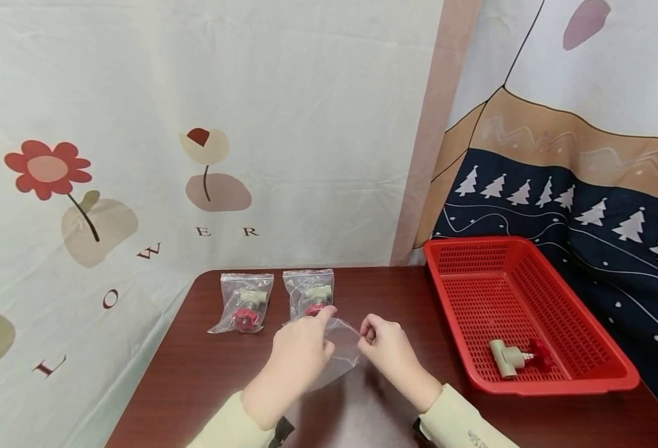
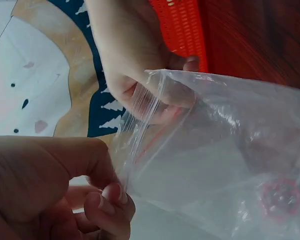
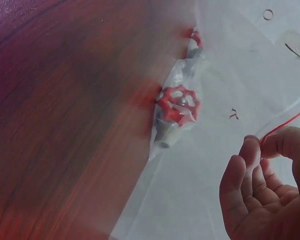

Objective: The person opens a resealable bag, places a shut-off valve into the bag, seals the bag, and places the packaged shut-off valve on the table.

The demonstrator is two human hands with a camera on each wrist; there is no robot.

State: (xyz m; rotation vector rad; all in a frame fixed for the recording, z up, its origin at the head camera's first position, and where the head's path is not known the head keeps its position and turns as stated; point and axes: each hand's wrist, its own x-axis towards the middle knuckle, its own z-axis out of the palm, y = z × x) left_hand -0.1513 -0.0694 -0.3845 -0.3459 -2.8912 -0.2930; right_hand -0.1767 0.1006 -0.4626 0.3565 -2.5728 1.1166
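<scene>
Between both hands hangs a clear zip-lock bag, its zip edge with a red line facing the left wrist view. My left hand pinches one end of that zip edge between thumb and fingers. At the other end, my right hand pinches the edge, the red line running to its fingertips in the right wrist view. Beyond the hands lie two bagged valves: the left one in full sight, the right one partly covered by my left hand. A red handwheel shows through the held bag.
A red plastic basket stands on the right of the dark wooden table. In its near end lies a loose beige valve with a red handwheel. A printed cloth hangs along the table's back edge.
</scene>
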